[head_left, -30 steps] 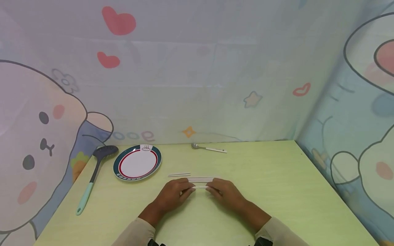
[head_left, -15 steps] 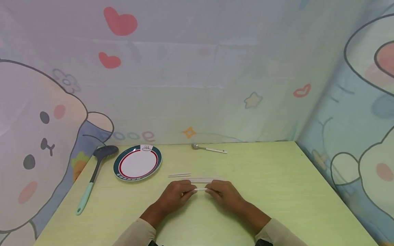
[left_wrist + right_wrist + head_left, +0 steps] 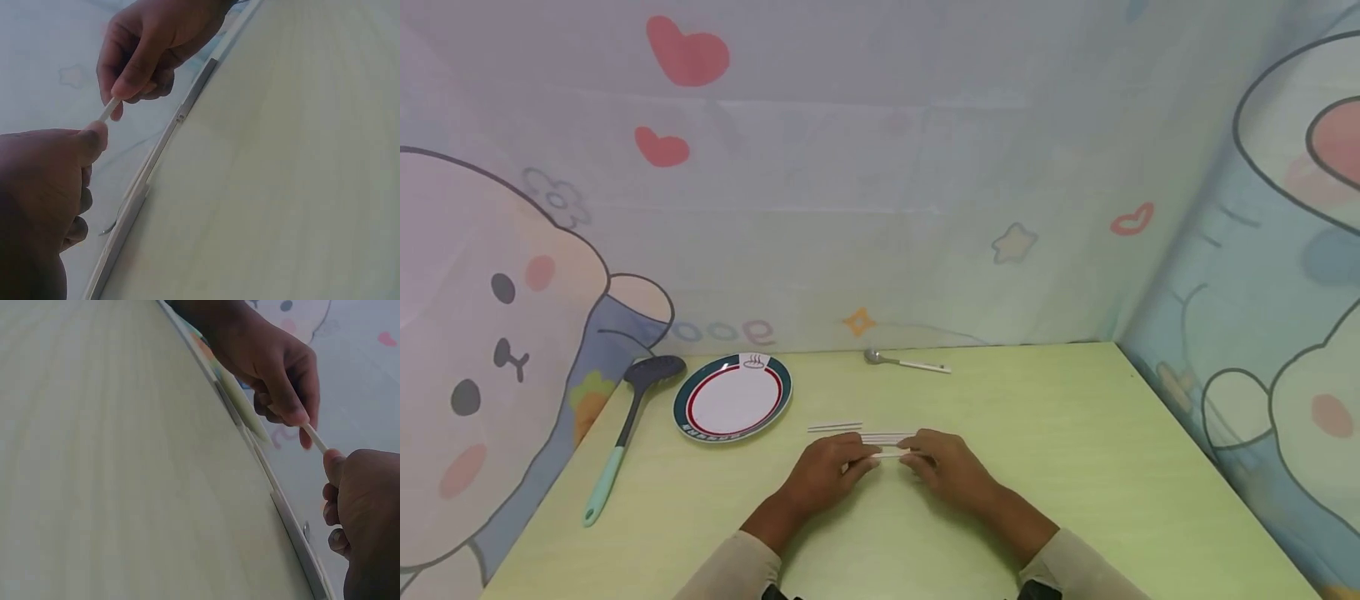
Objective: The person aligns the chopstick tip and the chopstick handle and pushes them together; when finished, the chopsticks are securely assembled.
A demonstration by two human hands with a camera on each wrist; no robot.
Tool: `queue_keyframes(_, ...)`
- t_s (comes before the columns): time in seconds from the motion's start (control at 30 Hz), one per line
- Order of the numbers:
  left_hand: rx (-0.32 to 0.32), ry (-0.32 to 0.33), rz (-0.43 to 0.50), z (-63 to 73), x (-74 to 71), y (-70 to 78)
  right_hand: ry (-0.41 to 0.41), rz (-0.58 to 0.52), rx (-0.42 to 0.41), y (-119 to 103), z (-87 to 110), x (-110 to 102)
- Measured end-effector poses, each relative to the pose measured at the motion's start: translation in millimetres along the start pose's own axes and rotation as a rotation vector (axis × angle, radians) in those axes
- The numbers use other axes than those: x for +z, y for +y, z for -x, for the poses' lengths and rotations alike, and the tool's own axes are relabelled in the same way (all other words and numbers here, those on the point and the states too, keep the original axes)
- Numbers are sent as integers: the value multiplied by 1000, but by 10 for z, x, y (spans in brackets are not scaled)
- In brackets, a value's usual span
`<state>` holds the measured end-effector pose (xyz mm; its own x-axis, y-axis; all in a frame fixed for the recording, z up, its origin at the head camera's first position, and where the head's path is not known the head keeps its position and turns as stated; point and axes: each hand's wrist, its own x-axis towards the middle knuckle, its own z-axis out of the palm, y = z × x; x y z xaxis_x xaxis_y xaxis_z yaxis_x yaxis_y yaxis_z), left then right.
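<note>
Both hands hold a thin white strip [image 3: 888,455] between them, low over the near middle of the table. My left hand [image 3: 827,477] pinches its left part between thumb and fingers. The right hand [image 3: 953,473] has thumb and fingertips at its other part. In the left wrist view a short bare length of the strip [image 3: 109,110] shows between the two thumbs; the right wrist view shows the strip [image 3: 316,438] likewise. Just beyond the fingers lie several parallel pale strips [image 3: 882,438], partly hidden by the hands. A pair of shorter-looking strips [image 3: 835,427] lies to their left.
On the left of the table [image 3: 1060,467] a round plate [image 3: 735,398] with a dark green rim stands beside a slotted turner [image 3: 625,437] with a mint handle. A small spoon [image 3: 908,362] lies near the back edge. Printed cloth [image 3: 850,167] hangs behind.
The right hand's fingers have lifted slightly away from me and shifted along the strip. The left hand stays nearly in place. The plate, turner and spoon have not moved.
</note>
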<state>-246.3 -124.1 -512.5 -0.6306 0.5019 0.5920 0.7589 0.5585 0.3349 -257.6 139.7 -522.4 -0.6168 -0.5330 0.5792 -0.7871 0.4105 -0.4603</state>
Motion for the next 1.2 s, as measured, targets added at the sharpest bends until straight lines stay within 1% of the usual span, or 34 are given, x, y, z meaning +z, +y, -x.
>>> queue_keyframes(0.1,-26,-1,-16,26,-15,-45,21,26,52,95,38,-16)
queue_keyframes(0.23,-39,38,-20,36,-26,-105,60,61,84,206,92,-79)
queue_keyframes(0.33,-39,67,-32,48,-31,-144,81,68,121,244,126,-147)
queue_keyframes(0.43,-56,84,-43,65,-40,-182,81,64,171,257,132,-206)
queue_keyframes(0.53,-83,101,-45,74,-50,-217,59,46,207,260,130,-240)
queue_keyframes(0.6,-96,115,-44,73,-51,-227,57,41,189,286,143,-235)
queue_keyframes(0.77,-125,137,-90,77,-18,-246,86,40,93,340,160,-212)
queue_keyframes(0.8,-131,142,-99,78,-14,-252,88,39,88,341,157,-212)
queue_keyframes(0.87,-132,160,-109,82,0,-274,85,35,107,344,154,-211)
queue_keyframes(0.93,-135,171,-124,84,18,-302,74,28,149,346,161,-207)
queue_keyframes(1.03,-154,162,-136,81,51,-337,47,24,209,350,180,-205)
queue_keyframes(1.1,-178,146,-131,79,72,-346,37,43,213,355,193,-205)
queue_keyframes(1.2,-237,111,-95,73,97,-336,37,111,194,364,213,-202)
